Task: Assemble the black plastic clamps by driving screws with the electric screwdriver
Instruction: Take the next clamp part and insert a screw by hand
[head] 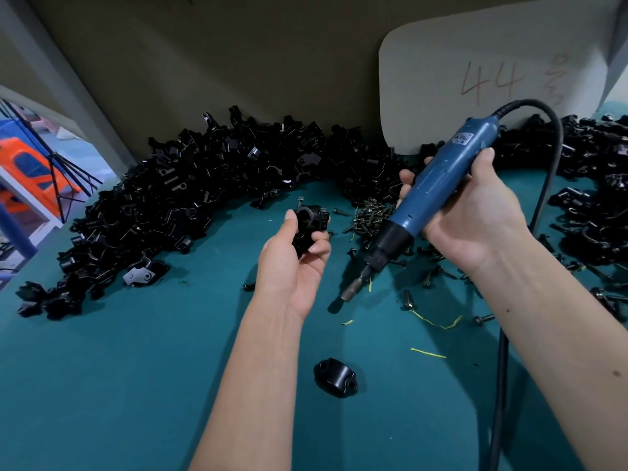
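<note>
Left hand (pixel 295 263), just left of centre in the head view, palm up, thumb and curled fingers gripping a black plastic clamp (pixel 311 223). Thumb pressed on the clamp's left side, fingertips wrapped under its right side, clamp raised clear of the teal table (pixel 102 385). A small screw (pixel 300 200) standing at the clamp's top edge, at 12 o'clock from it. Right hand (pixel 470 212), at 3 o'clock from the left hand, closed firmly around the blue body of the electric screwdriver (pixel 438 195), fingers curled over the far side, thumb at the upper end near the label. Screwdriver tilted, tip (pixel 350 291) pointing down toward 7 o'clock, hanging above the table and apart from the clamp, at about 4 o'clock from it. Black cord (pixel 543 185) arching out of the tool's top toward 3 o'clock, then dropping behind the right forearm down to 6 o'clock. Between the two hands and a little beyond, at 12 to 1 o'clock from the left hand, a heap of loose screws (pixel 370 215) on the table, with more scattered under the right wrist. At 6 o'clock from the left hand, between the forearms, a single black clamp half (pixel 335 377) lying on the table. Along the back, from 9 o'clock round to 3 o'clock, a big pile of black clamp parts (pixel 190 185) against the wall. At 1 o'clock, a pale board (pixel 475 73) marked "44".
</note>
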Demonstrator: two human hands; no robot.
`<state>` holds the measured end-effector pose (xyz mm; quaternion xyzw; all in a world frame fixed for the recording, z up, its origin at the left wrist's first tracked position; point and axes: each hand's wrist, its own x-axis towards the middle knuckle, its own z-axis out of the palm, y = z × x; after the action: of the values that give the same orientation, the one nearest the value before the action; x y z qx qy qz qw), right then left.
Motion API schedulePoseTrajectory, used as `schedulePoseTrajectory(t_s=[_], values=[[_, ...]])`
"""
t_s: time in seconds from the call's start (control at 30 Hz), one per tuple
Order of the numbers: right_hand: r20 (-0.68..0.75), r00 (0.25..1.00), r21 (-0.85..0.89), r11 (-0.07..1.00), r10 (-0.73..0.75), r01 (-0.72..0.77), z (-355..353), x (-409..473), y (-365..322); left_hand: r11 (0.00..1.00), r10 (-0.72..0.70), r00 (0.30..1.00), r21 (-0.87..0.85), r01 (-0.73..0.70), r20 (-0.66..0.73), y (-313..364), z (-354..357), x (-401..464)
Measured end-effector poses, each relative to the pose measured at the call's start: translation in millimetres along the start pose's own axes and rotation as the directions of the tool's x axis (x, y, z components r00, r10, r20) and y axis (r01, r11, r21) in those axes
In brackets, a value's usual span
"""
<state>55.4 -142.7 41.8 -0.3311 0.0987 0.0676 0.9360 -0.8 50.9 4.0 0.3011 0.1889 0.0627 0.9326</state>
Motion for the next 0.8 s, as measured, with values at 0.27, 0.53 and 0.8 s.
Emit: schedulePoseTrajectory(t_s=[0.27,0.53,0.8], values=[[-0.018,1.000,-0.132,0.991,0.001,-0.003,-3.8,4.2,3.7,0.998,-0.042,0.999,0.041,0.041,0.014,0.5,0.8,-3.3],[-0.014,0.998,-0.333,0.941,0.056,-0.057,-4.4,2.2,11.7,0.975,0.110,0.994,0.195,-0.107,-0.007,-3.2,-0.2,-0.9],[0.080,0.935,-0.956,0.238,-0.345,0.169,-18.4,4.4,16.5,0.915,0.157,0.986,0.368,-0.166,0.053,-8.3,1.2,-1.2]])
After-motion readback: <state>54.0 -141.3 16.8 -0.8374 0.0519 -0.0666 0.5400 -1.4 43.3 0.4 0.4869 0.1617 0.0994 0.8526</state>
